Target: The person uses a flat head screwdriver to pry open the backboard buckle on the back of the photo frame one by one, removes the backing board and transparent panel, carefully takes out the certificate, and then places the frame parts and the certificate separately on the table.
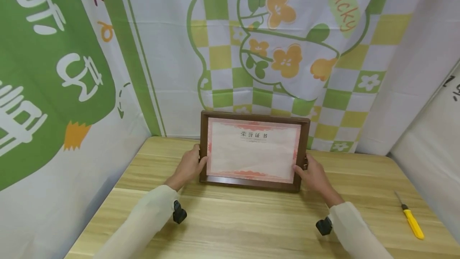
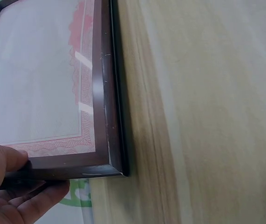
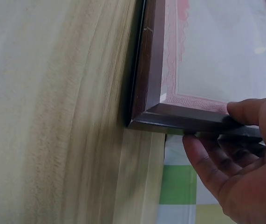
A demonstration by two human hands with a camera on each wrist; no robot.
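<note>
A dark brown picture frame [image 1: 251, 187] stands tilted back near the far edge of the wooden table. Behind its clear front lies a certificate [image 1: 251, 155] with a pink patterned border and dark lettering at the top. My left hand [image 1: 188, 165] grips the frame's left side, thumb on the front and fingers behind, as the left wrist view shows at the frame's side [image 2: 67, 163]. My right hand [image 1: 316, 173] holds the opposite side the same way; in the right wrist view its thumb [image 3: 247, 111] presses over the front edge. The back of the frame is hidden.
A screwdriver [image 1: 413, 223] with a yellow handle lies at the right of the wooden table [image 1: 244, 227]. A green and white patterned cloth [image 1: 223, 59] hangs behind the table, and more printed cloth [image 1: 129, 147] hangs along the left side.
</note>
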